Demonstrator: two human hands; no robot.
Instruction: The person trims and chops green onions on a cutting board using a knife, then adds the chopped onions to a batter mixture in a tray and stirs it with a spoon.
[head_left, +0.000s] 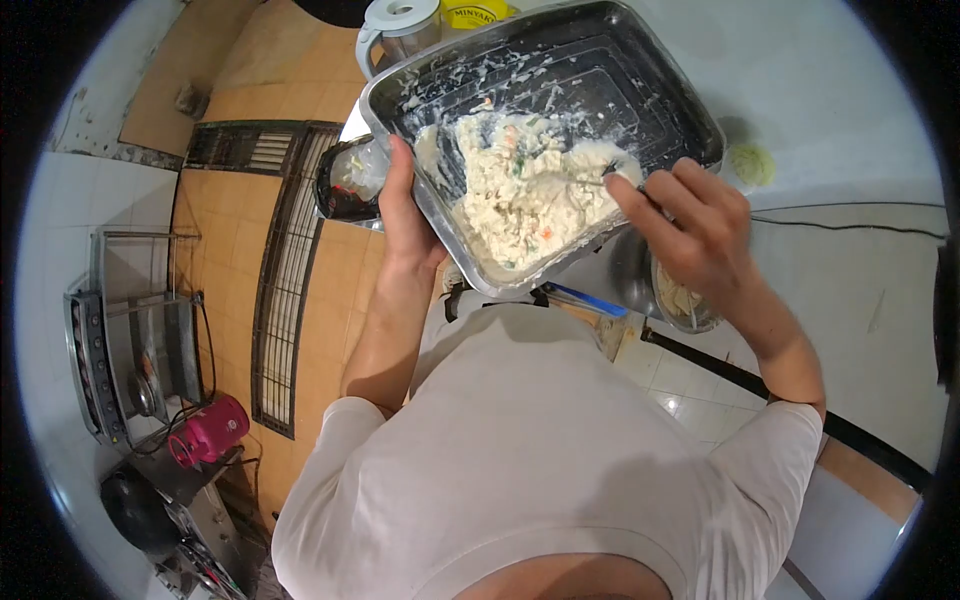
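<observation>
A rectangular metal tray (pixel 455 247) is tilted, its near left corner towards me. My left hand (pixel 405 215) grips its left rim, thumb on top. Thick creamy batter (pixel 520 200) with orange and green bits lies in the lower left part of the tray, and white smears coat the rest. My right hand (pixel 690 215) is closed round the handle of a metal utensil (pixel 570 181), whose far end is in the batter. Below the right hand, a metal bowl (pixel 640 275) holds pale flat pieces, partly hidden by the hand and tray.
A blender jug (pixel 403 30) and a yellow package (pixel 473 12) stand beyond the tray. A black plastic bag (pixel 350 180) is at its left. A blue object (pixel 588 299) lies below the tray. A pink gas cylinder (pixel 210 430) and a wok (pixel 140 510) are at the lower left.
</observation>
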